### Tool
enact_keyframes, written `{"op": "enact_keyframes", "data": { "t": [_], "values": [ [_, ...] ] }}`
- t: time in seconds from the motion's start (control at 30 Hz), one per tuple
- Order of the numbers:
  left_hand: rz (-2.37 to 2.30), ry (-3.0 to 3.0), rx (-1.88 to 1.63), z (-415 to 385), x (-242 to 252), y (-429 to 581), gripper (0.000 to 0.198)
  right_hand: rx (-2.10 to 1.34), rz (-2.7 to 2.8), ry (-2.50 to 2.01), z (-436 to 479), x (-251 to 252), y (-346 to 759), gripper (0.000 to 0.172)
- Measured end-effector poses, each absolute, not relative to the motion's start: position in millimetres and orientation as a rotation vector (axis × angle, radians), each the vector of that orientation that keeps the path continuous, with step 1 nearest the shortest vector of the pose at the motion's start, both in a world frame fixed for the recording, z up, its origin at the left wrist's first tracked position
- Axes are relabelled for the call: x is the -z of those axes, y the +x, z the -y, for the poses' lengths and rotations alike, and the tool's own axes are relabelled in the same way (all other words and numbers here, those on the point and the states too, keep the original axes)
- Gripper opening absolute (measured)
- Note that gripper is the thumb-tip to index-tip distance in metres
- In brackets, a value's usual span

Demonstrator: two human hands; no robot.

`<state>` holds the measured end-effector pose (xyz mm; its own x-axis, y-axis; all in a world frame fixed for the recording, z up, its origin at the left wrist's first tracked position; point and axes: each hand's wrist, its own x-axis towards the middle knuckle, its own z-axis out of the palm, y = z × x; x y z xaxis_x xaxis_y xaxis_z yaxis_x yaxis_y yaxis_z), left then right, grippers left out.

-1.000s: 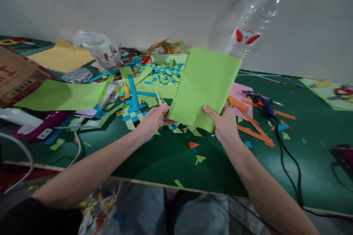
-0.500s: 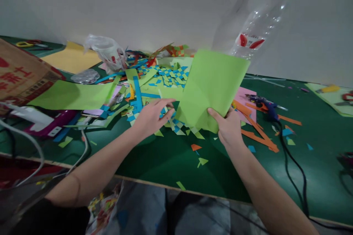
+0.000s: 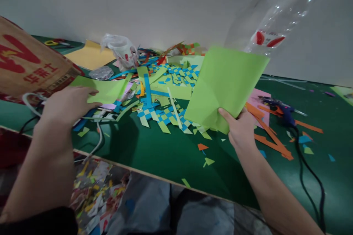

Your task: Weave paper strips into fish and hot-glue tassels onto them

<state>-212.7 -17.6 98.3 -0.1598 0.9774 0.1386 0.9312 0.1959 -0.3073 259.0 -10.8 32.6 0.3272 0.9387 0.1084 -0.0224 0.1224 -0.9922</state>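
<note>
My right hand [image 3: 239, 128] grips a light green sheet of paper [image 3: 226, 88] by its lower edge, thumb in front and fingers behind, tilted up above the table. Over on the left, my left hand [image 3: 67, 104] reaches across a second green sheet [image 3: 110, 90] lying by the paper bag. Its thumb and fingers are apart, and I see nothing held; whether it touches the sheet is unclear. Woven strips of blue and green paper [image 3: 165, 115] lie between the hands. A loose pale strip [image 3: 174, 108] rests across them.
A brown paper bag [image 3: 33, 62] stands at left. A cup in a plastic bag [image 3: 124, 51] is at the back. A clear bottle [image 3: 275, 25] leans by the wall. On the right lie a blue glue gun [image 3: 286, 112] with a black cord and orange strips [image 3: 273, 147].
My left hand has moved from the middle, beside the woven strips, to the green sheet on the left. My right hand still holds its sheet. The view has turned left.
</note>
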Motion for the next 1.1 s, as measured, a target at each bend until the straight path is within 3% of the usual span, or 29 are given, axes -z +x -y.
{"op": "enact_keyframes", "data": {
  "t": [0.17, 0.57, 0.67, 0.9, 1.1],
  "values": [
    [2.048, -1.978, -0.337, 6, -81, -218, 0.055, -0.891, 1.020, -1.256, 11, -32, 259, 0.058],
    [1.918, -2.052, -0.369, -20, -79, -207, 0.029, -0.911, 0.961, -1.205, 15, -41, 255, 0.055],
    [1.989, -1.949, -0.364, -32, -86, -202, 0.030, -0.912, 0.967, -1.205, 16, -42, 255, 0.054],
    [2.294, -1.584, 0.043, -54, -110, -194, 0.041, -0.894, 1.015, -1.236, 16, -42, 257, 0.056],
    [2.363, -1.473, 0.417, -70, -126, -198, 0.038, -0.869, 1.041, -1.203, 15, -37, 259, 0.054]
  ]
}}
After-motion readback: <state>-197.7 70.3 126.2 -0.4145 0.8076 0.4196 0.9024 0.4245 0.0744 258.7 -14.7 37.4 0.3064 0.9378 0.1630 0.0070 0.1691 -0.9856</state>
